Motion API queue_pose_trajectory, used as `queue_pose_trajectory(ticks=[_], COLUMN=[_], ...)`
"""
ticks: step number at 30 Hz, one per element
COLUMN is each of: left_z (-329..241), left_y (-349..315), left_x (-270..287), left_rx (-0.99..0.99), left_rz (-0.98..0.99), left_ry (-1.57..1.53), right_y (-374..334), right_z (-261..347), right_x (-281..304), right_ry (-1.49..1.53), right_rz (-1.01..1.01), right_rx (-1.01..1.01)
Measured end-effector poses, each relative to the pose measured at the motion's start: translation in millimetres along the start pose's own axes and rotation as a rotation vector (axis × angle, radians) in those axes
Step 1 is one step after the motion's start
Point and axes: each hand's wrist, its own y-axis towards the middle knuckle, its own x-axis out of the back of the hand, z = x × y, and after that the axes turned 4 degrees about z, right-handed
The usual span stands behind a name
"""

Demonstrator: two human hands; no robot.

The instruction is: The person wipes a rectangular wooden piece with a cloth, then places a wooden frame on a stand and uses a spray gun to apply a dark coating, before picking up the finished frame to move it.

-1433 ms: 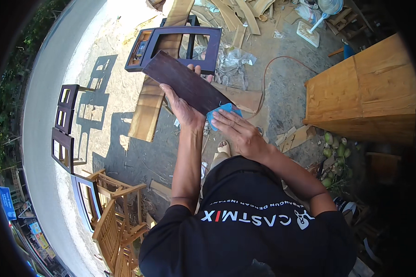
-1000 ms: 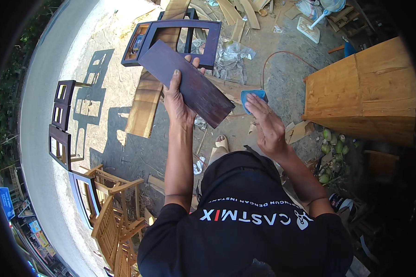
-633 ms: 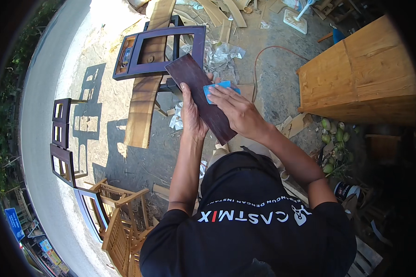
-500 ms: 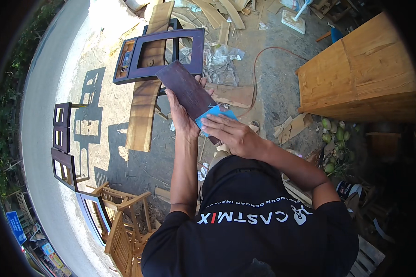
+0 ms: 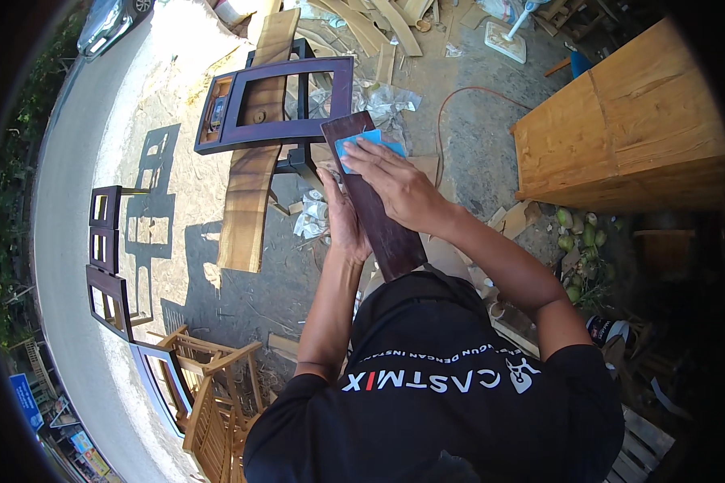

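Half-curled left hand [image 5: 345, 223] holds dark wooden board [image 5: 381, 232] by left edge, near-flat right hand [image 5: 403, 189] grips blue sheet [image 5: 367, 135] near far end, where overpressing could tip board.

Blue sheet [image 5: 350, 161] pushed up the dark board [image 5: 383, 237] by the right hand [image 5: 403, 191], dark board turned steeper mid-frame, car [image 5: 107, 28] revealed at upper left.

The bare right hand [image 5: 399, 189], spread over the dark reddish-brown rectangular wooden board [image 5: 370, 205], blocks its far part; the near part is open from above. Left-ahead, the dark purple wooden frame [image 5: 294, 131] obstructs; rightward, open space runs to the big yellowish-brown wooden cabinet [image 5: 612, 121].
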Motion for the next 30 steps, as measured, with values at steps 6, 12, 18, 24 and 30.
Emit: queue_pose_trajectory(ticks=[6,12,18,24,30], left_z=[-11.3,-25.8,-18.3,-6.9,-30.9], left_y=[-9.9,-0.9,-7.1,-5.0,-23.1], left_x=[-27.8,9.0,13.9,34.1,1.3], left_rx=[-0.013,-0.182,-0.276,-0.425,-0.350], left_rz=[0.017,-0.075,-0.136,-0.429,-0.250], left_ry=[0.363,0.257,0.413,0.834,0.178], right_y=[67.8,16.5,51.6,70.1,44.1], right_z=[-49.6,19.1,12.3,12.3,32.5], right_x=[31.2,-8.0,-10.0,-24.6,-48.0], right_ry=[0.130,-0.095,-0.065,0.002,0.123], right_rz=[-0.206,-0.007,-0.045,-0.051,0.068], right_rx=[-0.195,0.024,0.015,0.063,0.185])
